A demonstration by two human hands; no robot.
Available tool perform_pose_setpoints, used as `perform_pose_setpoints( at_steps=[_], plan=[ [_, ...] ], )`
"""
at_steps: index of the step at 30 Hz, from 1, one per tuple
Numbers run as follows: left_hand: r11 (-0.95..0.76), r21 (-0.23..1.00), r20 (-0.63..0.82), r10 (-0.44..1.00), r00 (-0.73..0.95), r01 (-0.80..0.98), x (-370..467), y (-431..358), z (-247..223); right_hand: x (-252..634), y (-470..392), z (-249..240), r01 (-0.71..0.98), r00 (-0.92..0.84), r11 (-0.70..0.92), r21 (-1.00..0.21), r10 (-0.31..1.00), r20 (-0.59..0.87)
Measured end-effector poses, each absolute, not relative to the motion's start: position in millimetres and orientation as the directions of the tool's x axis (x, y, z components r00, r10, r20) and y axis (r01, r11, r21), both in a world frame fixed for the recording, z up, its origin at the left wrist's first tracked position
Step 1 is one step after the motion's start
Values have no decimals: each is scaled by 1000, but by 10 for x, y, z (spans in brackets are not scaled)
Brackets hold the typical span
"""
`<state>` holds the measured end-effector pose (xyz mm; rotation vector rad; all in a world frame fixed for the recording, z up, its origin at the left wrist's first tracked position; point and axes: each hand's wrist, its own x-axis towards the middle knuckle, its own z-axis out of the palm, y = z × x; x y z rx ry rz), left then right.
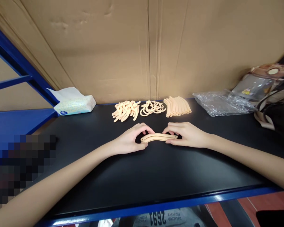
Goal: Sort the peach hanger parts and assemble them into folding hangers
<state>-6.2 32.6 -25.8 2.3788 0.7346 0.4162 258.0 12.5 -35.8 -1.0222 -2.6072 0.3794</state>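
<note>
A curved beige strip-like piece (pixel 159 136), with a small hole near each end, lies across the middle of the black tabletop. My left hand (pixel 134 137) grips its left end between thumb and fingers. At the opposite end, my right hand (pixel 182 134) pinches it the same way. Beyond the hands sit a jumbled pile of curved beige pieces (pixel 126 110), a smaller heap of C-shaped beige pieces (pixel 152 107) and a neat row of long beige pieces (pixel 178 106).
At the back left rests a tissue pack (pixel 75 104) with a sheet pulled up. Crumpled clear plastic bags (pixel 223 102) lie at the back right, near a clear bottle with a brown lid (pixel 255 82) and a dark bag (pixel 278 116). Cardboard (pixel 97 47) walls the back.
</note>
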Motion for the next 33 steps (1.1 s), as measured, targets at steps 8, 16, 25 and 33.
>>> perform_pose_setpoints(
  at_steps=[8,16,25,33],
  plan=[
    [-593,12,489,706,512,805,-171,512,-243,2613,148,-365,609,-696,726,-320,683,223],
    [-261,-104,516,811,277,960,-320,789,-344,2560,102,-378,581,-716,742,-333,661,223],
    [-317,-115,484,810,332,941,-174,779,-320,2555,112,-363,577,-715,731,-363,667,208],
    [-314,-143,479,808,343,939,-184,784,-331,2551,117,-374,573,-722,743,-347,657,215]
  ],
)
